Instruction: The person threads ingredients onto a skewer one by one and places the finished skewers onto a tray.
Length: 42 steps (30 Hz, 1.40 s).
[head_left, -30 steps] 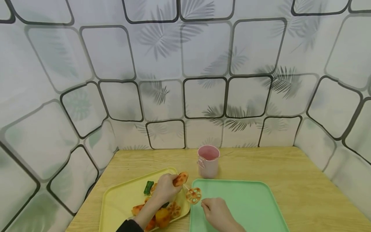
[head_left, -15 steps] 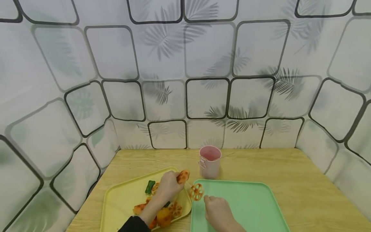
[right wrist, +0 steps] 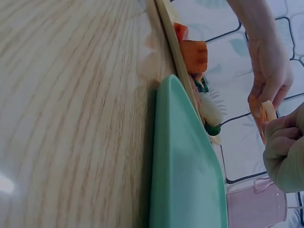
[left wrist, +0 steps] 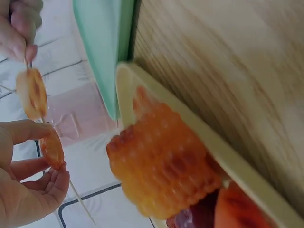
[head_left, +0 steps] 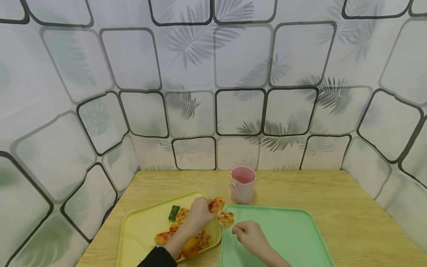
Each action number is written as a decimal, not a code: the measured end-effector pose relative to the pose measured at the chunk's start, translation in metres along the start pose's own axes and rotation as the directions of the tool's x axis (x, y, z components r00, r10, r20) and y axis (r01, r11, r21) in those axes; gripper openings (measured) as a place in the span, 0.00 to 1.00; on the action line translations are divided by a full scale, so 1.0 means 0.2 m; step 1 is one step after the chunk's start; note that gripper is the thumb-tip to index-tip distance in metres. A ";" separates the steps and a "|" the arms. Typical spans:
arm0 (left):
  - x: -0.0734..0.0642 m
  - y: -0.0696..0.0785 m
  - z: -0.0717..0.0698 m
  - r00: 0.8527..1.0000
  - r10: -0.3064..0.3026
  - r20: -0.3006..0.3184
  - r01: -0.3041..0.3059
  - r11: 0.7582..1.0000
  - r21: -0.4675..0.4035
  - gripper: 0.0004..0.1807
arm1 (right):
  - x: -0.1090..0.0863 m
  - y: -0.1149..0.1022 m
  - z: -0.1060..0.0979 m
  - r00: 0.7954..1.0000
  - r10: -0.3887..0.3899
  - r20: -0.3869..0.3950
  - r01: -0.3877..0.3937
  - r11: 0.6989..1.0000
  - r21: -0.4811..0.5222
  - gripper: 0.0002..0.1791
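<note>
L grip (head_left: pixel 199 212) is pinching oval browned-orange food pc (head_left: pixel 217 204); R grip (head_left: pixel 248 234) clamping thin wooden skewer (left wrist: pixel 82 202); round holed tan lotus slice (head_left: pixel 226 219) is riding it betw., nr rect. green tray's (head_left: pixel 280 226) far-L corner.

soft, even light in the head view; the right wrist view shows glare on the tabletop (right wrist: pixel 76 114) at eight o'clock, the left a blurred lotus slice (left wrist: pixel 32 93) at nine.

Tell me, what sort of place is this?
Probably a small screened-off tabletop workspace rather than a real kitchen: patterned sheeting hangs behind and on both sides of a wooden table, which bears a yellow tray of food-like pieces and a green tray.
</note>
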<state>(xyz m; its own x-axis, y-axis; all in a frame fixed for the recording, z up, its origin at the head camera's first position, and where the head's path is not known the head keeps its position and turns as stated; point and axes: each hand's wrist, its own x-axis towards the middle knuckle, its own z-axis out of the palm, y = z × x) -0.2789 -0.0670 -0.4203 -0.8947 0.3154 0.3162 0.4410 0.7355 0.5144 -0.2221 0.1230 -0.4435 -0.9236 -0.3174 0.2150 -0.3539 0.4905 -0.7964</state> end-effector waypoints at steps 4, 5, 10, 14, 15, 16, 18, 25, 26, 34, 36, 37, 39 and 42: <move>0.00 0.01 -0.01 0.998 -0.034 0.053 0.035 0.999 -0.030 0.17 | 0.02 -0.01 0.02 0.990 -0.130 -0.049 0.121 0.982 -0.146 0.15; 0.00 0.01 -0.01 0.997 -0.048 0.061 0.049 0.998 -0.026 0.18 | 0.02 -0.02 0.02 0.984 -0.167 -0.057 0.154 0.970 -0.188 0.16; 0.00 0.00 -0.02 0.995 -0.060 0.077 0.059 0.998 0.016 0.19 | 0.03 -0.04 0.01 0.988 -0.156 -0.016 0.150 0.970 -0.190 0.16; 0.01 -0.01 -0.03 0.996 -0.060 0.068 0.058 0.998 0.031 0.21 | 0.04 -0.05 -0.01 0.996 -0.014 0.084 0.021 0.997 -0.074 0.13; 0.01 -0.01 -0.03 0.996 -0.058 0.066 0.056 0.998 0.028 0.19 | 0.05 -0.05 -0.01 0.995 0.007 0.101 -0.002 0.999 -0.053 0.12; 0.01 -0.01 -0.03 0.996 -0.059 0.066 0.057 0.998 0.030 0.20 | 0.05 -0.05 -0.01 0.993 0.026 0.117 -0.022 0.999 -0.029 0.11; 0.01 -0.02 -0.04 0.996 -0.047 0.069 0.046 0.999 0.019 0.18 | 0.06 -0.05 -0.02 0.990 0.040 0.136 -0.039 0.999 -0.011 0.10; 0.03 -0.05 -0.10 0.989 0.014 0.148 -0.005 0.998 -0.066 0.18 | 0.05 -0.05 -0.05 0.994 0.049 0.103 -0.052 0.998 0.027 0.11; 0.03 -0.06 -0.11 0.986 0.001 0.166 0.015 0.996 -0.090 0.19 | 0.05 -0.05 -0.07 0.994 0.054 0.093 -0.058 0.997 0.043 0.11; 0.02 -0.13 -0.24 0.984 -0.070 0.161 0.079 0.995 -0.054 0.20 | -0.01 -0.02 -0.21 0.994 0.108 0.016 -0.108 0.994 0.004 0.12; 0.00 -0.16 -0.22 0.985 -0.055 0.165 0.058 0.998 -0.013 0.13 | -0.04 -0.02 -0.24 0.994 0.112 0.005 -0.111 0.993 -0.035 0.12; -0.01 -0.17 -0.21 0.985 -0.044 0.167 0.043 0.999 0.009 0.10 | -0.06 -0.01 -0.26 0.993 0.116 0.004 -0.115 0.992 -0.050 0.12; -0.03 -0.20 -0.16 0.986 -0.019 0.163 0.008 0.998 0.070 0.08 | -0.10 -0.01 -0.28 0.992 0.129 0.007 -0.128 0.990 -0.056 0.12; -0.07 -0.21 -0.08 0.985 -0.010 0.175 -0.019 0.986 0.164 0.11 | -0.15 0.02 -0.29 0.988 0.152 0.020 -0.151 0.987 -0.052 0.11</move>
<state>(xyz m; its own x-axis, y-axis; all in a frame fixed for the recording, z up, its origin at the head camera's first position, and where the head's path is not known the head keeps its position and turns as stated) -0.2841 -0.1118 -0.4338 -0.8977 0.4079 0.1666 0.4404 0.8176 0.3709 -0.2049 0.1819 -0.4209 -0.9636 -0.2552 0.0800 -0.2175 0.5741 -0.7894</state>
